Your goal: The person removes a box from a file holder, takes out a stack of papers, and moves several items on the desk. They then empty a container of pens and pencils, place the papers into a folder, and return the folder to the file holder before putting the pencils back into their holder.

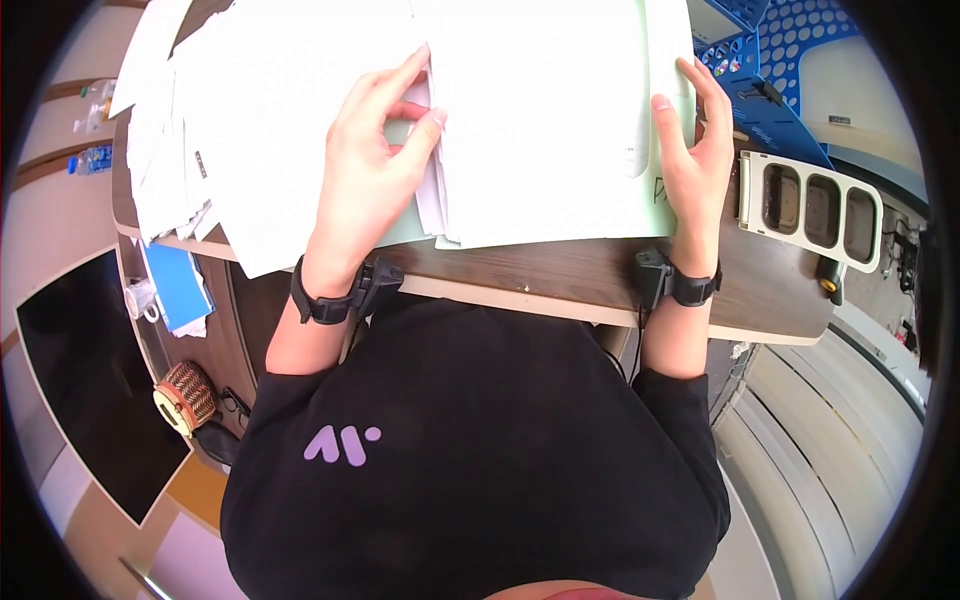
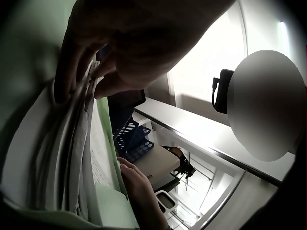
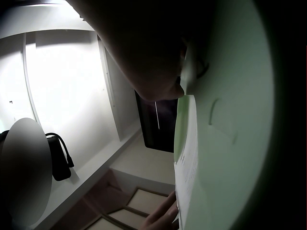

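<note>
Green folder [image 1: 640, 215] open over the table [image 1: 480, 264], directly in front of the person's torso. Left hand [image 1: 365, 165] pinches a sheaf of papers [image 1: 431, 195] near the folder's middle, thumb on one side, fingers on the other. Left-wrist view shows several layers in the sheaf, edges uneven; the pinch probably keeps loose sheets together and parted from the pages beside them. Right hand [image 1: 705, 165] grips the folder's right edge, thumb on the near face, fingers curled behind; likely steadies that side while the left deals with the paper. Whether that side is raised off the table: cannot tell.

Containers. Folder: white sheets inside; most print washed out by glare. Blue rack [image 1: 785, 115], perforated, beyond the right hand, black clip [image 1: 765, 92] on it; full contents not readable. Pale three-well tray [image 1: 750, 190] near the table's right end, wells dark, contents unclear. White mug [image 1: 143, 299] off left, beside a blue sheet [image 1: 178, 288]; inside not visible. More paper, a loose pile [image 1: 165, 140], at the table's left, probably set aside for working room.
</note>
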{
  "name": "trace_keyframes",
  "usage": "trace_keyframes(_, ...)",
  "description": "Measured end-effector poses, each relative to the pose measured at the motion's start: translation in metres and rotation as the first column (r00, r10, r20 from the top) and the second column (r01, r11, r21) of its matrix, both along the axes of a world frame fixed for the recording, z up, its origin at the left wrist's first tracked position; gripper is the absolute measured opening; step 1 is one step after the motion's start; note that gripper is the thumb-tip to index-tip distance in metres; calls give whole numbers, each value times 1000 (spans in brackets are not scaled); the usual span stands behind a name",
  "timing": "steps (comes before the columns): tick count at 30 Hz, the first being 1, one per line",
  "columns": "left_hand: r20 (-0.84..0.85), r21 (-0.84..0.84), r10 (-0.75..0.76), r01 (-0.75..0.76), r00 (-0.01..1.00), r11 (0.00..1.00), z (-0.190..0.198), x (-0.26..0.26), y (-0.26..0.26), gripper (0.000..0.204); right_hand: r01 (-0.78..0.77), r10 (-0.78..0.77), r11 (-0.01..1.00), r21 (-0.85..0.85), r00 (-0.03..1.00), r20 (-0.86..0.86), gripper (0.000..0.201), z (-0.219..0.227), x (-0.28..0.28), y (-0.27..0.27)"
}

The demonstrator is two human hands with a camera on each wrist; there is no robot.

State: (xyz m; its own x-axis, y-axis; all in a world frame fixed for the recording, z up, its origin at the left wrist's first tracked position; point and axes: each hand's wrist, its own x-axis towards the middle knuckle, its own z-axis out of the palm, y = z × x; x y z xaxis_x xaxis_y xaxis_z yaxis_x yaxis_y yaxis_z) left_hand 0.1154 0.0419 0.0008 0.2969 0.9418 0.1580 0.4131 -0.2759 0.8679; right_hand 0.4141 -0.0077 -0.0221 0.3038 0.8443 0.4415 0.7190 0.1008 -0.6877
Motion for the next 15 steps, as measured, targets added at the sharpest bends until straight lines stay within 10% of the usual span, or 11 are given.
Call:
trace_keyframes(11, -41, 27, 10, -9, 999, 1000, 8, -7, -9, 52, 4, -4, 1000, -20, 1000, 21, 44, 0, 2, -1)
trace_keyframes(15, 258, -252, 12, 55, 966, 966, 4, -14, -12, 52, 6, -5, 1000, -18, 1000, 28, 44, -1, 1, 0)
